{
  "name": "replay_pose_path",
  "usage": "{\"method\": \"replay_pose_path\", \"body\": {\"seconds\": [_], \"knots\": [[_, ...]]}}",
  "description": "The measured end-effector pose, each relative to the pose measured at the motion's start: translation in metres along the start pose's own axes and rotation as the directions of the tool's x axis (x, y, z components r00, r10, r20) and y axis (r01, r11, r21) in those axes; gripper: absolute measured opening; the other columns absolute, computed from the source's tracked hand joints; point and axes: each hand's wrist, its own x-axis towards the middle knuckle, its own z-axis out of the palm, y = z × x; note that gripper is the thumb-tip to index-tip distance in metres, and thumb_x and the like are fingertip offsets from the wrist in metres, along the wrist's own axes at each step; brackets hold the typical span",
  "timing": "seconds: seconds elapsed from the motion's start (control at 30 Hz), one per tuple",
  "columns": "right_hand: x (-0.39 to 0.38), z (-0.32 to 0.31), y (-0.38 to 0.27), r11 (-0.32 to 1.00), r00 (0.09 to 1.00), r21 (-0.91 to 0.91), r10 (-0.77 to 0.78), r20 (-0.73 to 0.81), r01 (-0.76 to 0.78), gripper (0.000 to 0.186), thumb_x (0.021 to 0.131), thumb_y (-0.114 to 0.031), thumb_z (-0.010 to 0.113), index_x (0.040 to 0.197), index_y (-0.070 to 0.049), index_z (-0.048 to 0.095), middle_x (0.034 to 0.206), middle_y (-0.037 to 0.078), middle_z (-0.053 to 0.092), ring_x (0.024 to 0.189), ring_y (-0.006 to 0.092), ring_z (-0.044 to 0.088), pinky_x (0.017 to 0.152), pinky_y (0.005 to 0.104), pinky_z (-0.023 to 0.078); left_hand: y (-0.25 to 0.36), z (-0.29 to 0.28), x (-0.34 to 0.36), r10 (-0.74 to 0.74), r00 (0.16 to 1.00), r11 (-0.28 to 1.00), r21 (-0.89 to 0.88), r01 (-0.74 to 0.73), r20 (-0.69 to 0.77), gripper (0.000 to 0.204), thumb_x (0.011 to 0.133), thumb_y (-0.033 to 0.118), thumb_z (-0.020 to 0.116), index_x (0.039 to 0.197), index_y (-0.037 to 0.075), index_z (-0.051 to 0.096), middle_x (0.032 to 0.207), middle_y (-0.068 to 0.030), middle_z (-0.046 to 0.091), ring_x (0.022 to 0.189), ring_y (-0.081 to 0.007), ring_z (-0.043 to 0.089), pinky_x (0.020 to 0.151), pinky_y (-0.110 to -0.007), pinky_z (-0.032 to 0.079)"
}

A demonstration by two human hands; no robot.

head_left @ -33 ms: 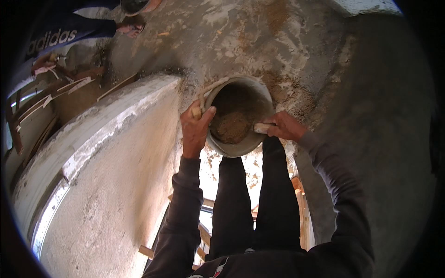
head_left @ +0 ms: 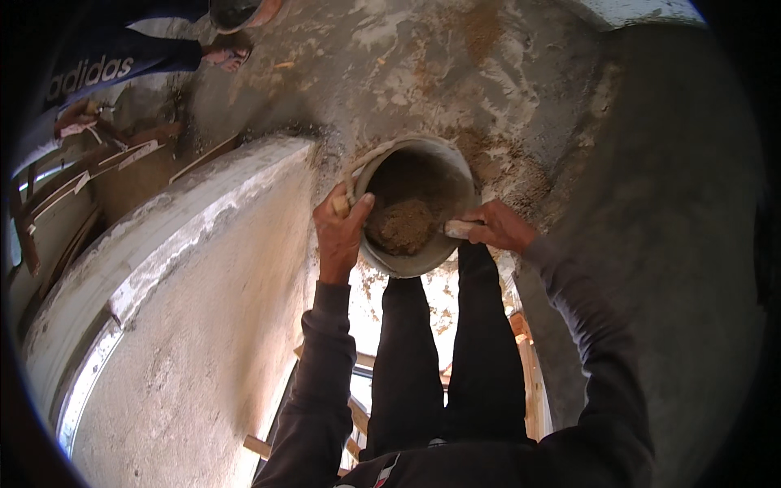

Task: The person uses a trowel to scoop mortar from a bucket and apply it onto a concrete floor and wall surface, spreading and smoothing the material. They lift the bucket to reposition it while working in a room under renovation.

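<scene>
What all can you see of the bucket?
Round, greyish, smeared, the bucket is central, mouth toward the camera, its material unclear. Brown, crumbly mix lies inside; a pale handle follows the upper left rim. The left hand holds its left side, thumb at the rim; the right hand holds a pale grip at its right.

Beyond a pale wall (head_left: pixel 211 301) are wooden boards (head_left: pixel 154 132) and a co-worker's dark trouser leg (head_left: pixel 163 54)

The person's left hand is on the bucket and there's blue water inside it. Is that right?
Not quite: it isn't blue water. The head view shows a brown mound inside the bucket. The left hand is on the bucket, as you said.
</scene>
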Motion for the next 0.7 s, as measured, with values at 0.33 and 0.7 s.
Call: {"method": "replay_pose_path", "body": {"seconds": [0.33, 0.7], "knots": [[-0.034, -0.054, 0.052, 0.715, 0.684, 0.66, 0.602, -0.411, -0.233, 0.041, 0.088, -0.023, 0.071, 0.124, -0.004, 0.069, 0.073, 0.009, 0.067, 0.055, 0.0112, 0.057, 0.046, 0.0301, 0.045, -0.012, -0.018, 0.004, -0.056, 0.984, 0.995, -0.092, 0.041, -0.166, 0.038, 0.088, 0.01, 0.072, 0.122, -0.006, 0.065, 0.092, -0.0004, 0.064, 0.081, -0.0086, 0.056, 0.075, -0.023, 0.047], [-0.034, -0.19, 0.088, 0.701, 0.459, 0.713, 0.63, -0.627, 0.013, 0.05, 0.091, -0.02, 0.053, 0.138, -0.002, 0.053, 0.07, 0.01, 0.059, 0.05, 0.0158, 0.052, 0.038, 0.0318, 0.039, -0.017, -0.016, -0.008, -0.117, 0.978, 0.987, -0.127, 0.096, -0.174, 0.041, 0.088, 0.011, 0.072, 0.124, -0.006, 0.063, 0.1, -0.0037, 0.068, 0.086, -0.0105, 0.059, 0.083, -0.024, 0.048]]}}
